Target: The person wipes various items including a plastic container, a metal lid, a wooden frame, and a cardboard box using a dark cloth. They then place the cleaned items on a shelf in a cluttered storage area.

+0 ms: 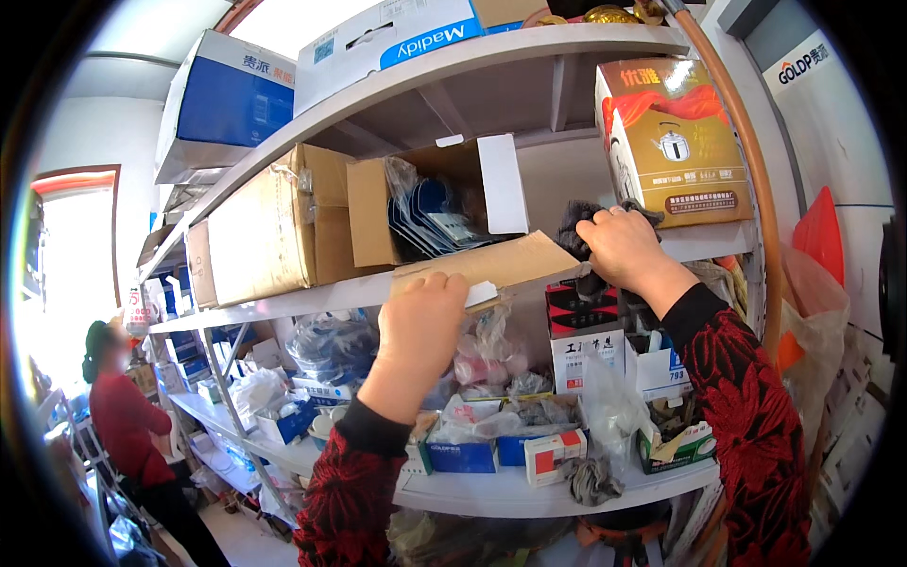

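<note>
An opened cardboard box (370, 212) lies on the upper shelf with its mouth towards me. Inside it stand several dark blue curved pieces (429, 220), partly in clear plastic. My left hand (421, 333) has its fingers curled over the box's lower flap (496, 262), which hangs out past the shelf edge. To the right of the flap, my right hand (627, 244) grips a dark grey rag (577, 227); parts of it stick out on both sides of the fingers. Right behind that hand is a gold and red kettle carton (680, 149).
A closed cardboard carton (258, 227) adjoins the opened box. The lower shelf (489, 492) bears small cartons, plastic bags and a crumpled grey cloth (594, 482). A brown pipe (755, 170) runs down at right. Another person (124, 411) stands at left by the shelving.
</note>
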